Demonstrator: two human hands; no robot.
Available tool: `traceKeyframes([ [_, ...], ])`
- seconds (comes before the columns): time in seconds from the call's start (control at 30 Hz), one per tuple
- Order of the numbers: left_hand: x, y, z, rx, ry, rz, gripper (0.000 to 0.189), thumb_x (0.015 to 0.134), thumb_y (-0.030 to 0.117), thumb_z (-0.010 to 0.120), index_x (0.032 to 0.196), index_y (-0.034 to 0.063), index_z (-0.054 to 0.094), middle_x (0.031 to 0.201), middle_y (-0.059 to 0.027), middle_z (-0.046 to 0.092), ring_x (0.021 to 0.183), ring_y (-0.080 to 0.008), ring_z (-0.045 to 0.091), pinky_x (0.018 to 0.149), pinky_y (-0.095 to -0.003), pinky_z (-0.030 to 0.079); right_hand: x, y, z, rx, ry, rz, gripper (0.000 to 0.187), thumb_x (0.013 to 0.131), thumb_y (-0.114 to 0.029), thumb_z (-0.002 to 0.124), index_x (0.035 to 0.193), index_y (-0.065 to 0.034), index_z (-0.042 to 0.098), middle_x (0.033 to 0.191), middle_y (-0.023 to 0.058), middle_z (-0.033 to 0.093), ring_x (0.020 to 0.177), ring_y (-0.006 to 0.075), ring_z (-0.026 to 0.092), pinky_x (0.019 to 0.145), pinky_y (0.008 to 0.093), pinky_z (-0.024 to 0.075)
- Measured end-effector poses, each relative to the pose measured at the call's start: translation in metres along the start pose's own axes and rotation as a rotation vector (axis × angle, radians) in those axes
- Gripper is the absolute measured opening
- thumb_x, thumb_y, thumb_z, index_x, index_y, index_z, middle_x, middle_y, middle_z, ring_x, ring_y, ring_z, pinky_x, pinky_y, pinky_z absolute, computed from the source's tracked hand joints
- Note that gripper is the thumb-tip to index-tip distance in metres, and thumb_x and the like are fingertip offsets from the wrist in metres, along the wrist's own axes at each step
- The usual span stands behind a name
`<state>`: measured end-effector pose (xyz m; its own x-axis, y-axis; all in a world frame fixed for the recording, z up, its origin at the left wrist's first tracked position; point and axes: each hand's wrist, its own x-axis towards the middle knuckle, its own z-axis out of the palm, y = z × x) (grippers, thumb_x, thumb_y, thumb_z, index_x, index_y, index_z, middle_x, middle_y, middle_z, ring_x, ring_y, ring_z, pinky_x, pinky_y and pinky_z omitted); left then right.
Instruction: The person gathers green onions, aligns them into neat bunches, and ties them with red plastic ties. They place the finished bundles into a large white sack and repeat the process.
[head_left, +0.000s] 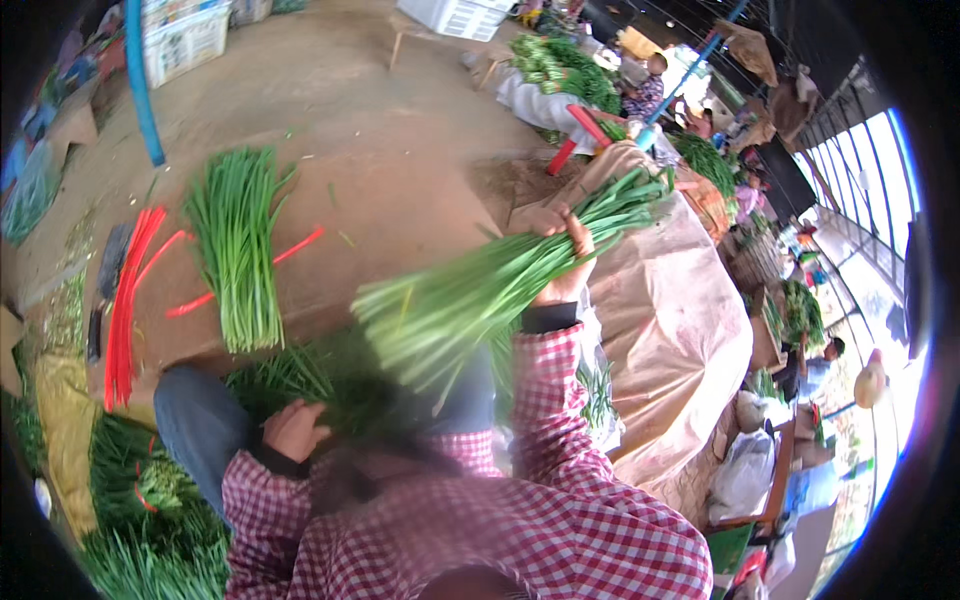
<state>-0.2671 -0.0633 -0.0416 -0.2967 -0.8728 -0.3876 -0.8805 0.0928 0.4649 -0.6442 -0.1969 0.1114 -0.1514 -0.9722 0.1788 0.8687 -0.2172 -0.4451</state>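
My right hand grips a thick bunch of green chives by its leafy part. The pale stem ends point left and are blurred. My left hand lies low over my lap, its fingers bent beside loose chives; whether it holds any of them is unclear. On the brown work surface before me rests another chive bunch, stems towards me, across a red tie strip whose two ends stick out. A bundle of red tie strips is to the left of it.
Dark flat objects sit beyond the red strips. Tied chives are heaped at lower left by a yellow sack. A tan sheet covers something at right. A blue pole stands at upper left. Other people are farther off.
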Motion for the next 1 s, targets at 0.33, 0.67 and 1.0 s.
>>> traceKeyframes([
  [0.33,0.019,0.079,-0.019,-1.442,-0.059,0.074,0.033,0.105,0.024,0.053,0.127,-0.0002,0.059,0.079,-0.0007,0.061,0.061,-0.0061,0.048,0.052,-0.0198,0.036,-0.028,0.025,0.036,0.124,-0.582,0.000,0.019,0.086,-0.016,0.061,0.103,-0.0103,0.053,0.076,-0.0084,0.046,0.068,0.0055,0.046,0.076,0.0274,0.0372],
  [0.67,-0.002,0.067,-0.034,-0.747,0.318,0.453,0.009,0.091,0.004,0.061,0.092,-0.0021,0.068,0.074,-0.0127,0.063,0.064,-0.0178,0.061,0.062,-0.0299,0.048,-0.029,0.003,0.035,0.097,-0.997,0.113,0.025,0.093,-0.021,0.061,0.114,-0.0123,0.052,0.080,-0.0087,0.057,0.072,0.0053,0.057,0.078,0.0294,0.0399],
  [1.0,-0.014,0.033,-0.025,-0.065,0.369,0.235,0.011,0.091,0.009,0.066,0.092,-0.0020,0.068,0.090,-0.0160,0.068,0.076,-0.0277,0.068,0.061,-0.0411,0.051,-0.022,-0.048,0.041,0.214,-0.905,-0.008,0.019,0.099,-0.005,0.049,0.083,-0.0163,0.051,0.063,-0.0070,0.053,0.055,0.0063,0.052,0.072,0.0265,0.0394],
])
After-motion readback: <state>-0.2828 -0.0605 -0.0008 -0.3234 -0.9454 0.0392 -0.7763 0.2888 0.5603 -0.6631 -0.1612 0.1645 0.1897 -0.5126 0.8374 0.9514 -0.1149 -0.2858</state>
